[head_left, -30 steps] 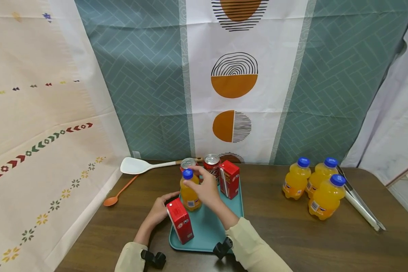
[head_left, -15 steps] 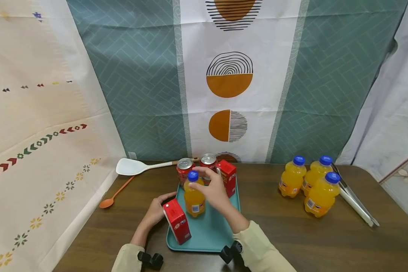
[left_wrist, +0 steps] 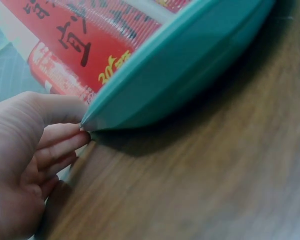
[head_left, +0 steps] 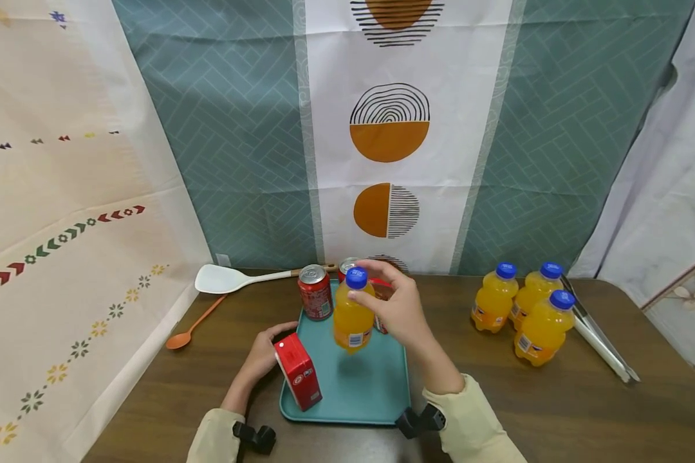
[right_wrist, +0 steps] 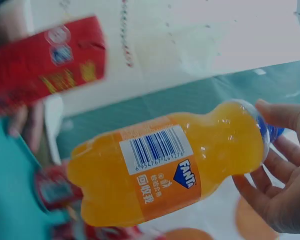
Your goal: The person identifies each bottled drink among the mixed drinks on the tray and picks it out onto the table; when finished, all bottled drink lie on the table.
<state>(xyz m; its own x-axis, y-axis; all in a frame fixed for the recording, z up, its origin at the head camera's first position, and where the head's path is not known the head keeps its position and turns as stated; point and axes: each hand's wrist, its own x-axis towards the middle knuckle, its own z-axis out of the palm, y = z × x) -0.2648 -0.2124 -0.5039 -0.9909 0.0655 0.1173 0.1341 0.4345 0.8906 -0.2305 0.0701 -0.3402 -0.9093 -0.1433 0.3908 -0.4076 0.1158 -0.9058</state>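
Note:
My right hand (head_left: pixel 402 312) pinches an orange soda bottle (head_left: pixel 353 315) by its blue cap, holding it upright above the teal tray (head_left: pixel 353 386). The right wrist view shows the bottle (right_wrist: pixel 140 170) from the side, its Fanta label and barcode visible, fingers round the cap end. At the tray's left edge my left hand (head_left: pixel 262 355) grips the rim. In the left wrist view, thumb and fingers of that hand (left_wrist: pixel 20 155) meet at the rim of the tray (left_wrist: pixel 155 95). A red drink carton (head_left: pixel 298 373) stands on the tray's near left corner.
Red cans (head_left: pixel 315 292) and a second red carton (head_left: pixel 382 292), partly hidden by my right hand, are at the tray's far end. Behind lies a white spatula (head_left: pixel 226 280); an orange spoon (head_left: pixel 191 331) is left. Three orange bottles (head_left: pixel 541 328) and tongs (head_left: pixel 605 344) are right.
My right hand has lifted the bottle off the tray's left side and carried it rightward, uncovering the left can. The left hand stays at the tray's rim. The head view has shifted slightly.

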